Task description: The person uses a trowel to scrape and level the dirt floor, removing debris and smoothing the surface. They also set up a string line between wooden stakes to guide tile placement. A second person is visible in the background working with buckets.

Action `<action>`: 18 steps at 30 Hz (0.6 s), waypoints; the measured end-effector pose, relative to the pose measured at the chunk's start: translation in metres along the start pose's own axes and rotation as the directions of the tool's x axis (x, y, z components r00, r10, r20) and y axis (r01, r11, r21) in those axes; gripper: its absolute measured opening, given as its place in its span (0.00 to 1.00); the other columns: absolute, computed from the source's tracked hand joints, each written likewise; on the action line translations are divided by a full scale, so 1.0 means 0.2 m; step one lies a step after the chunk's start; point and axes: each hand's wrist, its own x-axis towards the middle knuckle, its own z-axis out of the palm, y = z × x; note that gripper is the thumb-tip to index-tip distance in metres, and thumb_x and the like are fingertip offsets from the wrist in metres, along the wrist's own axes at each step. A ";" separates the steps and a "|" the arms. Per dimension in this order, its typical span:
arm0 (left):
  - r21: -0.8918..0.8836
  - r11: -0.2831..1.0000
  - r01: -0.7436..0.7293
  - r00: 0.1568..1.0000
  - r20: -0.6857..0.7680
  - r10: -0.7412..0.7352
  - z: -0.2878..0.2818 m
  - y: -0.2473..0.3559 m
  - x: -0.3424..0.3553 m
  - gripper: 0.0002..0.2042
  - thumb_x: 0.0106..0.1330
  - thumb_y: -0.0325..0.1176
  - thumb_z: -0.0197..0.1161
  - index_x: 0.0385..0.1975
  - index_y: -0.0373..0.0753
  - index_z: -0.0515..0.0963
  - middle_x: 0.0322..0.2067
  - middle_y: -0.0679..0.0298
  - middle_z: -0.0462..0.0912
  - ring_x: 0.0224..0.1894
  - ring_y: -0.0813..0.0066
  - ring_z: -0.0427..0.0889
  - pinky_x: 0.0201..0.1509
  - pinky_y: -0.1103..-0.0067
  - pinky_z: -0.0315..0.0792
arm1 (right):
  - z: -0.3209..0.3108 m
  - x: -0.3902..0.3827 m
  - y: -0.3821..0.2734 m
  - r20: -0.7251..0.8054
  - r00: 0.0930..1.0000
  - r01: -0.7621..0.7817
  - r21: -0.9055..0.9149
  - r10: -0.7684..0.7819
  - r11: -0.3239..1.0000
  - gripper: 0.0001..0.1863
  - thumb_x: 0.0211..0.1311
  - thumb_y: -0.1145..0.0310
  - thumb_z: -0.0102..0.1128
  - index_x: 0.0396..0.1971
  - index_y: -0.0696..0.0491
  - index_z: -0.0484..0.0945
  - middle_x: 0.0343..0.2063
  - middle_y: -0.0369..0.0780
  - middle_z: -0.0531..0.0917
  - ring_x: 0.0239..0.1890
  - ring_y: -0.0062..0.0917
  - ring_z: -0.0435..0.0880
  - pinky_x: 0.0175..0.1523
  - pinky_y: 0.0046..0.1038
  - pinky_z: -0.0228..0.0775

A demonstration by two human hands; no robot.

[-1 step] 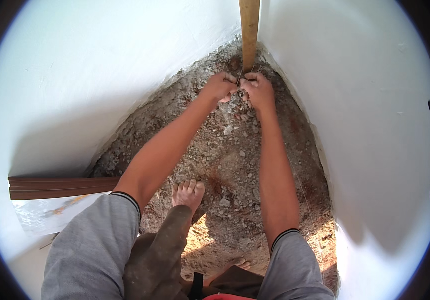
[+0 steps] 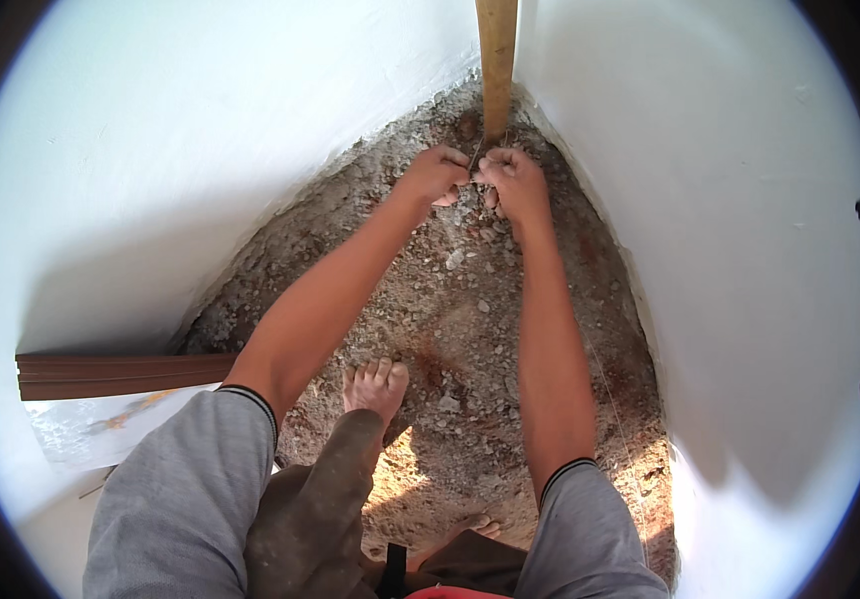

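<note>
Barely shifted from a moment ago, your left hand [image 2: 434,178] and right hand [image 2: 517,185] pinch a thin string [image 2: 476,153] (possibly wire) between their fingers, the wooden post [image 2: 496,70] just beyond them; the handwork looks little advanced.

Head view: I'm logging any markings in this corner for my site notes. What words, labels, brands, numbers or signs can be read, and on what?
None can be read.
The wooden post, brown strips and left white wall show no lettering.
The orange-brown stain forms no letters.
The thin strand between the left hand and right hand is too small to tell.
</note>
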 end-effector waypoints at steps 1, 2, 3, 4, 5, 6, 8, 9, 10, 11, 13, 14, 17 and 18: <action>-0.068 0.997 -0.031 0.999 -0.047 0.027 -0.02 0.00 -0.01 0.16 0.64 0.21 0.66 0.52 0.35 0.75 0.28 0.64 0.81 0.21 0.76 0.75 0.24 0.78 0.65 | -0.01 -0.03 0.00 0.014 1.000 0.020 -0.014 -0.020 1.000 0.17 0.66 0.66 0.71 0.50 0.59 0.83 0.33 0.42 0.90 0.32 0.26 0.86 0.41 0.31 0.76; -0.130 0.990 -0.055 0.994 -0.097 0.042 -0.05 0.01 -0.03 0.16 0.65 0.22 0.66 0.52 0.35 0.75 0.28 0.64 0.81 0.21 0.76 0.76 0.25 0.77 0.66 | -0.02 -0.07 0.00 0.029 0.999 0.041 -0.027 -0.041 0.999 0.18 0.66 0.66 0.71 0.51 0.59 0.82 0.33 0.42 0.90 0.31 0.24 0.86 0.40 0.29 0.76; -0.186 0.980 -0.070 0.987 -0.154 0.041 -0.07 0.01 -0.04 0.16 0.66 0.22 0.66 0.53 0.35 0.75 0.28 0.63 0.81 0.21 0.76 0.76 0.26 0.77 0.67 | -0.02 -0.10 0.01 0.043 0.997 0.064 -0.041 -0.062 0.997 0.18 0.67 0.66 0.71 0.51 0.60 0.82 0.32 0.41 0.90 0.31 0.22 0.85 0.40 0.28 0.75; -0.212 0.974 -0.077 0.991 -0.120 0.052 -0.09 0.03 -0.04 0.16 0.66 0.22 0.65 0.53 0.37 0.74 0.30 0.63 0.82 0.25 0.75 0.78 0.32 0.75 0.72 | -0.02 -0.13 0.02 0.048 0.994 0.102 -0.047 -0.100 0.994 0.18 0.67 0.66 0.71 0.52 0.60 0.82 0.31 0.41 0.89 0.31 0.22 0.84 0.40 0.27 0.75; -0.234 0.967 -0.100 0.992 -0.099 0.079 -0.09 0.03 -0.04 0.16 0.66 0.23 0.65 0.53 0.37 0.75 0.31 0.63 0.82 0.26 0.75 0.79 0.34 0.75 0.73 | -0.01 -0.16 0.04 0.052 0.989 0.138 -0.052 -0.135 0.989 0.19 0.67 0.66 0.72 0.52 0.60 0.82 0.31 0.40 0.89 0.31 0.21 0.84 0.40 0.27 0.74; -0.248 0.962 -0.115 0.991 -0.092 0.094 -0.08 0.04 -0.04 0.16 0.66 0.23 0.65 0.53 0.37 0.75 0.32 0.63 0.82 0.27 0.74 0.79 0.35 0.76 0.75 | 0.01 -0.19 0.05 0.057 0.984 0.174 -0.056 -0.171 0.983 0.19 0.67 0.66 0.72 0.52 0.60 0.82 0.30 0.40 0.88 0.31 0.21 0.84 0.40 0.26 0.74; -0.281 0.949 -0.140 0.988 -0.105 0.115 -0.06 0.06 -0.05 0.15 0.66 0.24 0.65 0.51 0.38 0.75 0.34 0.63 0.82 0.31 0.74 0.80 0.40 0.76 0.77 | 0.04 -0.23 0.07 -0.058 0.957 0.283 -0.028 -0.284 0.959 0.17 0.68 0.66 0.72 0.51 0.60 0.83 0.29 0.39 0.87 0.31 0.20 0.83 0.39 0.26 0.74; -0.299 0.942 -0.151 0.985 -0.124 0.119 -0.05 0.07 -0.06 0.14 0.67 0.24 0.64 0.50 0.39 0.74 0.36 0.63 0.82 0.34 0.73 0.81 0.42 0.75 0.77 | 0.05 -0.25 0.07 -0.118 0.934 0.338 -0.019 -0.338 0.941 0.16 0.68 0.66 0.72 0.50 0.59 0.84 0.28 0.38 0.87 0.30 0.20 0.82 0.39 0.26 0.74; -0.316 0.934 -0.165 0.982 -0.145 0.125 -0.04 0.08 -0.07 0.13 0.67 0.24 0.64 0.49 0.40 0.74 0.37 0.64 0.82 0.37 0.73 0.81 0.45 0.75 0.77 | 0.06 -0.26 0.07 -0.118 0.945 0.302 -0.036 -0.304 0.953 0.15 0.68 0.66 0.71 0.48 0.59 0.84 0.27 0.38 0.86 0.31 0.19 0.83 0.38 0.27 0.74; -0.365 0.918 -0.157 0.985 -0.125 0.119 -0.03 0.09 -0.07 0.12 0.68 0.25 0.64 0.49 0.40 0.74 0.37 0.63 0.82 0.38 0.72 0.81 0.46 0.74 0.77 | 0.07 -0.28 0.07 -0.119 0.955 0.265 -0.053 -0.270 0.963 0.14 0.68 0.66 0.71 0.46 0.59 0.85 0.27 0.38 0.86 0.31 0.19 0.83 0.38 0.27 0.74; -0.459 0.881 -0.119 0.992 -0.096 0.084 -0.03 0.12 -0.08 0.12 0.69 0.26 0.64 0.49 0.39 0.74 0.38 0.63 0.82 0.40 0.71 0.81 0.49 0.71 0.79 | 0.07 -0.30 0.05 -0.088 0.973 0.206 -0.104 -0.215 0.973 0.12 0.69 0.66 0.70 0.43 0.59 0.86 0.26 0.38 0.86 0.31 0.19 0.84 0.37 0.28 0.74; -0.492 0.858 -0.144 0.988 -0.113 0.101 -0.03 0.14 -0.08 0.11 0.68 0.26 0.64 0.48 0.38 0.75 0.37 0.63 0.82 0.39 0.71 0.82 0.48 0.71 0.79 | 0.07 -0.30 0.04 -0.059 0.979 0.186 -0.136 -0.195 0.973 0.12 0.69 0.65 0.69 0.42 0.60 0.86 0.26 0.39 0.86 0.31 0.19 0.84 0.36 0.29 0.74; -0.547 0.820 -0.170 0.981 -0.176 0.086 -0.01 0.17 -0.05 0.09 0.67 0.24 0.65 0.45 0.36 0.78 0.35 0.63 0.83 0.37 0.70 0.84 0.47 0.71 0.80 | 0.03 -0.28 -0.02 -0.112 0.974 0.171 -0.206 -0.197 0.963 0.13 0.72 0.63 0.65 0.40 0.60 0.86 0.26 0.42 0.87 0.31 0.24 0.86 0.37 0.31 0.75; -0.535 0.822 -0.194 0.975 -0.194 0.104 0.02 0.16 -0.04 0.09 0.67 0.23 0.65 0.45 0.36 0.78 0.36 0.63 0.83 0.38 0.70 0.84 0.46 0.72 0.80 | 0.02 -0.26 -0.04 -0.150 0.966 0.175 -0.224 -0.211 0.959 0.14 0.72 0.62 0.64 0.39 0.60 0.86 0.27 0.43 0.88 0.30 0.27 0.86 0.38 0.33 0.75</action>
